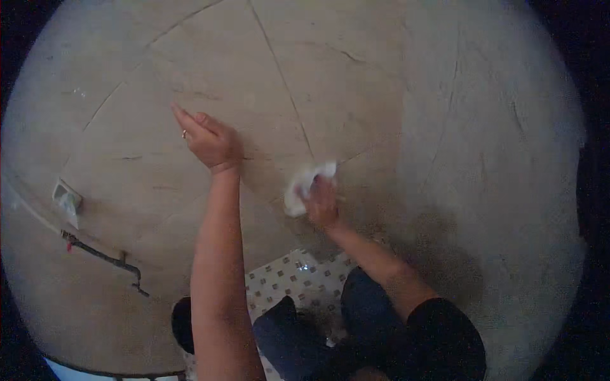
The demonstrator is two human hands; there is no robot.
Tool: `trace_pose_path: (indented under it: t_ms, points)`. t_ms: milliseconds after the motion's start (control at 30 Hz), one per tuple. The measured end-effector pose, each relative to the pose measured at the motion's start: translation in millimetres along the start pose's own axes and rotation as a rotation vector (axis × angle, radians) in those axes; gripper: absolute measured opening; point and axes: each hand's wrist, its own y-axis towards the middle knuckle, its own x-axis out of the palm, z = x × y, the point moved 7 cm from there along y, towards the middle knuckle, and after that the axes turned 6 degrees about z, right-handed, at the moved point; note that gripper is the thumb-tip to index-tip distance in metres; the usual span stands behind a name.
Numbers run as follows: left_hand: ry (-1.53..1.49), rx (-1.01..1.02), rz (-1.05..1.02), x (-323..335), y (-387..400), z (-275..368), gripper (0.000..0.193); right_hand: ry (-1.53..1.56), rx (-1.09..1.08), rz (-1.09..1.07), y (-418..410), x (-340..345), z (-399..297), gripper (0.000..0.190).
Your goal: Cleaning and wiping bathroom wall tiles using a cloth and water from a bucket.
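Observation:
My left hand [209, 138] is raised in front of the beige tiled wall [343, 100], fingers extended and a ring on one of them. It holds nothing, and whether it presses on the tile cannot be told. To its right and lower, my right hand [325, 202] has a white cloth [295, 197] under its fingers, against the tiles near a meeting of grout lines. Hand and cloth are blurred, and part of the cloth is hidden beneath the fingers.
At left, a small wall-mounted holder [59, 191] contains something pale. Below it, a dark metal pipe fitting [102, 257] with a bent end juts out. My knees [286, 328] are over a mosaic floor [271, 281]. Greyer tiles [481, 133] cover the right side.

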Motion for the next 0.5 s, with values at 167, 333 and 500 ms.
trace_pose_path:
  t_ms: [167, 333, 500]
  points:
    - [-0.001, 0.054, 0.01, -2, -1, 4, 0.05, 0.082, 0.255, -0.401, -75, 6, 46, 0.046]
    - [-0.032, 0.045, 0.026, -7, 5, 0, 0.049, 0.021, 0.397, -0.099, 61, -19, 26, 0.087]
    - [-0.08, 0.069, 0.037, -2, 4, -12, 0.049, 0.038, 0.212, -0.214, 90, 14, -41, 0.078]
